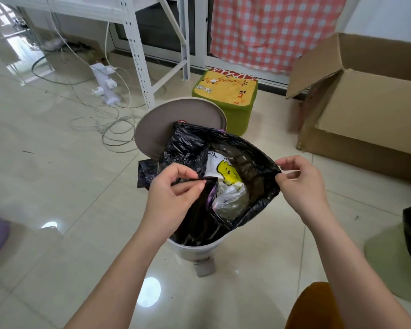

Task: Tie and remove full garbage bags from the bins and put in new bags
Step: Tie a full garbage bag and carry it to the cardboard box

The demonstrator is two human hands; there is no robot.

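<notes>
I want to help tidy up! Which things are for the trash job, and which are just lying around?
For the job:
black garbage bag, its edge pinched by left hand and right hand
white pedal bin, lid open

Just lying about:
cardboard box
giraffe stool
power strip and cables
checked cloth

The room is bright with soft, even daylight; the strongest source seems to lie at the far left, where the glossy tiled floor (57, 176) washes out to near white; round glare spots sit on the tiles near the bottom centre and at the lower left; shadows are faint and diffuse; the black garbage bag (252, 186) picks up small shiny highlights on its creases; wide-angle distortion bends the shelving frame (138, 55) and the cardboard box (365, 119) towards the edges; the centre is fairly sharp; the corners are softer and slightly smeared, as is the bottom edge.
</notes>
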